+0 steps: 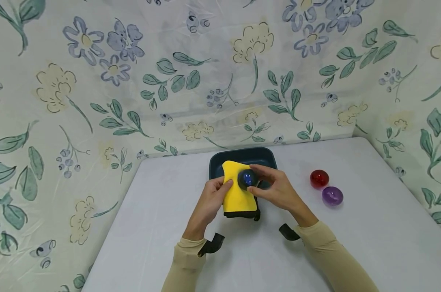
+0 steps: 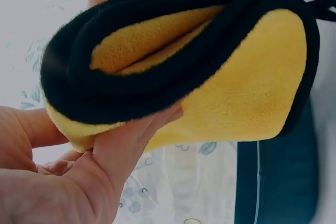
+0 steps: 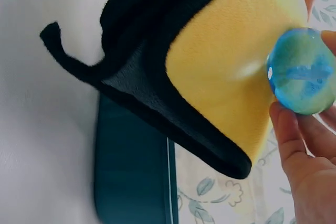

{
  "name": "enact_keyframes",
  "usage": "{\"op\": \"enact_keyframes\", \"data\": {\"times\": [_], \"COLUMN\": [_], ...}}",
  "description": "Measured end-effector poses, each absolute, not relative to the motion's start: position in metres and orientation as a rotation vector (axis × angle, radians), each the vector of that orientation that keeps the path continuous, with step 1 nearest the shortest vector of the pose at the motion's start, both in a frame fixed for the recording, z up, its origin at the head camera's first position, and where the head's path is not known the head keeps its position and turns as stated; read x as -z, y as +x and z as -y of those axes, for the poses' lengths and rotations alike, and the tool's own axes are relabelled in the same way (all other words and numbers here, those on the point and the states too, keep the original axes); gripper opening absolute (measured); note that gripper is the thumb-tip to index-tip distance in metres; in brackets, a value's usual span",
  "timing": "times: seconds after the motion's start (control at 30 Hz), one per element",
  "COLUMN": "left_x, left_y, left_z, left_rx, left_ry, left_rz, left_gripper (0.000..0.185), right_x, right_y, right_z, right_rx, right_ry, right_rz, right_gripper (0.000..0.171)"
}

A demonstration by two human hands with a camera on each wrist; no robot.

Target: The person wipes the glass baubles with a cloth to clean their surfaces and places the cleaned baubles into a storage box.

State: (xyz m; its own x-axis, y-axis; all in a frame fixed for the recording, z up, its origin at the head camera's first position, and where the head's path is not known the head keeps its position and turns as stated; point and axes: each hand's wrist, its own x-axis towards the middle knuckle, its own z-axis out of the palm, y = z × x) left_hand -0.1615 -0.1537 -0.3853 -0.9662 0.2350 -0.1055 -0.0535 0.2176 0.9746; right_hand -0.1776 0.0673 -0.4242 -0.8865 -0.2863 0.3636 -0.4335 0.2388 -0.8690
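Observation:
A folded yellow cloth (image 1: pixel 232 198) with black edging is held up over the table by my left hand (image 1: pixel 214 194), thumb on its front and fingers behind. In the left wrist view the folded layers of the cloth (image 2: pixel 236 87) face the camera. My right hand (image 1: pixel 278 188) pinches a shiny blue translucent ball (image 1: pixel 247 178) between thumb and fingers, against the cloth's yellow face. The right wrist view shows the ball (image 3: pixel 302 71) touching the cloth, the fingers of the right hand (image 3: pixel 315 177) around its side. A black loop (image 3: pixel 68 59) hangs from the cloth's corner.
A dark teal tray (image 1: pixel 242 153) stands behind the hands near the table's back edge, partly hidden by the cloth. On the right of the white table (image 1: pixel 162 227) lie a red ball (image 1: pixel 319 179) and a purple ball (image 1: pixel 332 196). A flowered curtain (image 1: pixel 191 101) hangs behind.

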Motion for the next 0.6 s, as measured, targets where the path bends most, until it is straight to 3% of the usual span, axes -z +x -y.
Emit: {"op": "enact_keyframes", "data": {"times": [0.6], "left_x": [0.388], "left_y": [-0.1636], "left_z": [0.1551], "left_rx": [-1.818], "left_ry": [0.165], "left_rz": [-2.176], "left_gripper": [0.038], "right_x": [0.426], "right_y": [-0.1796], "right_z": [-0.0655], "right_rx": [-1.779], "right_ry": [0.625], "right_rz": [2.367], "right_gripper": [0.058]}}
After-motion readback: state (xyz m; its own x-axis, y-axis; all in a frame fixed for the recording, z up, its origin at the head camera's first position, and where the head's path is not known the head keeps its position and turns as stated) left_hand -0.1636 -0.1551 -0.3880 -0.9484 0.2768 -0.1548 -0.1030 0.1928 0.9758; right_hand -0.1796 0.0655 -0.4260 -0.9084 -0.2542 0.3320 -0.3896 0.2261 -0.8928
